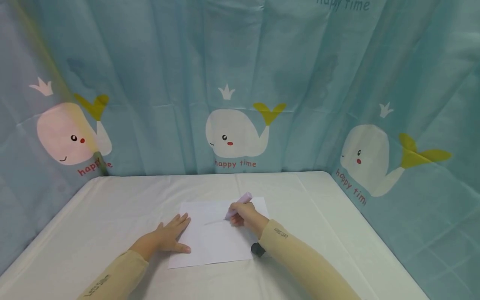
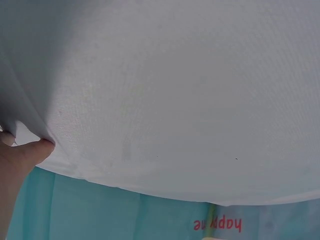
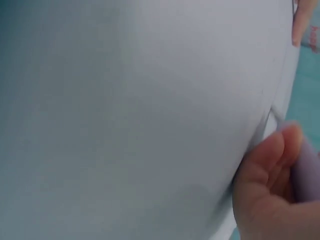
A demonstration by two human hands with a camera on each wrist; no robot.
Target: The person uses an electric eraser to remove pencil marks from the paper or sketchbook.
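A sheet of white paper (image 1: pixel 213 248) lies on the white-covered table. My left hand (image 1: pixel 170 235) rests on its left edge, fingers spread and thumb straight. In my right hand (image 1: pixel 243 213) I pinch a light purple marker (image 1: pixel 245 198) between thumb and fingers, its body tilted up to the right. The marker's tip is at the right end of a thin faint line (image 1: pixel 214 222) on the paper. From the right wrist view, the thumb and a fingertip close round the purple marker (image 3: pixel 306 172) near its tip.
A small black rounded thing (image 1: pixel 257 249) sits at the paper's lower right, partly behind the right sleeve (image 1: pixel 300 262). The white tablecloth (image 1: pixel 112 208) spreads around the paper. Blue-green curtains (image 1: pixel 165 83) printed with whales hang close behind the table and along both sides.
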